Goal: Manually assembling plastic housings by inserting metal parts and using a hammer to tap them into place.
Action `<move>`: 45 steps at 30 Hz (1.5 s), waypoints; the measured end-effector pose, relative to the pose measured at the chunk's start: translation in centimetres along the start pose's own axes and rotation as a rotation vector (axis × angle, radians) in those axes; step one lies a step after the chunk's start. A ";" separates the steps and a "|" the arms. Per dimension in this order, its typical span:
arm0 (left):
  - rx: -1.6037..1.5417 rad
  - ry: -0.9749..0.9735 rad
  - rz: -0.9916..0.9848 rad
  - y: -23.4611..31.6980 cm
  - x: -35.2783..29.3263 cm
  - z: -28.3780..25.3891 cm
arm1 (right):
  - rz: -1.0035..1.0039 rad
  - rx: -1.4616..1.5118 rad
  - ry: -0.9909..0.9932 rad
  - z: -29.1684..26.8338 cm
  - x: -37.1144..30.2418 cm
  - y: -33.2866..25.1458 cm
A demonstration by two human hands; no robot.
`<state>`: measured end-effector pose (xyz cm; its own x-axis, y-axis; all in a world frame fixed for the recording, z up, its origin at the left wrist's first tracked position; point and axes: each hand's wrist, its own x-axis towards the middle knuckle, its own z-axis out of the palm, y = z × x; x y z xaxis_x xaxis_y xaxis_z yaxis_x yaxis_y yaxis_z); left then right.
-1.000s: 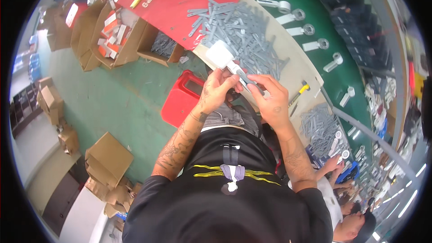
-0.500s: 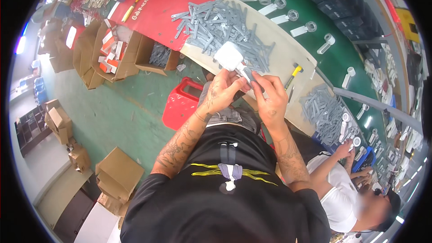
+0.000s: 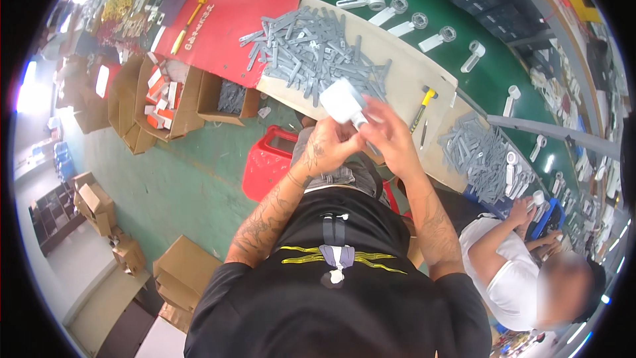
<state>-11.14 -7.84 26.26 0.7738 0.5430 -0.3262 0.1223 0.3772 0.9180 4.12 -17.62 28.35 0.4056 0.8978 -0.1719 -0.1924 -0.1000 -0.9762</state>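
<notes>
Over the near edge of the bench, both my hands work on a white plastic housing (image 3: pixel 342 101) with a broad, rounded square head and a narrow handle. My left hand (image 3: pixel 327 144) is closed round the lower handle, which its fingers partly hide. My right hand (image 3: pixel 389 134) presses on the handle from the other side, its fingertips slightly blurred beside the neck. Just beyond the housing's head spreads a large heap of grey plastic strips (image 3: pixel 311 50). Right of my hands lie a yellow-and-black hammer (image 3: pixel 423 107) and a thin pen-like tool (image 3: pixel 424 134).
Several white handles with round ends, one a ringed piece (image 3: pixel 437 38), lie on the green belt (image 3: pixel 493 26). A second strip heap (image 3: pixel 474 152) lies at right, near a seated co-worker (image 3: pixel 503 265). At left stand cardboard boxes (image 3: pixel 189 109) and a red stool (image 3: pixel 262 172).
My right hand has shifted up along the handle toward the housing's head, with its fingers curled further over it. The housing has moved slightly nearer to me, and the view has shifted a little.
</notes>
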 end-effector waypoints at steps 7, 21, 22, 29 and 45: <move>0.197 -0.067 0.018 -0.9 0.2 0.0 | 0.269 0.149 -0.116 -0.9 0.0 0.1; -0.226 0.149 0.016 2.2 1.2 1.7 | -0.393 -0.398 0.186 0.3 -1.7 -1.5; -0.223 0.134 0.031 2.6 1.2 1.8 | -0.163 0.040 0.171 0.4 -1.8 -1.4; -0.310 0.147 0.092 1.0 1.3 2.8 | 0.295 0.294 0.135 -1.1 -1.6 -0.8; 0.605 -0.518 -0.364 -12.9 5.7 -2.1 | -0.079 -0.795 -0.390 -11.0 1.5 13.8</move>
<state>-9.62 -8.03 12.08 0.7895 0.0018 -0.6137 0.6118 -0.0816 0.7868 11.89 -22.36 13.21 0.0306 0.9824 -0.1843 0.5595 -0.1696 -0.8112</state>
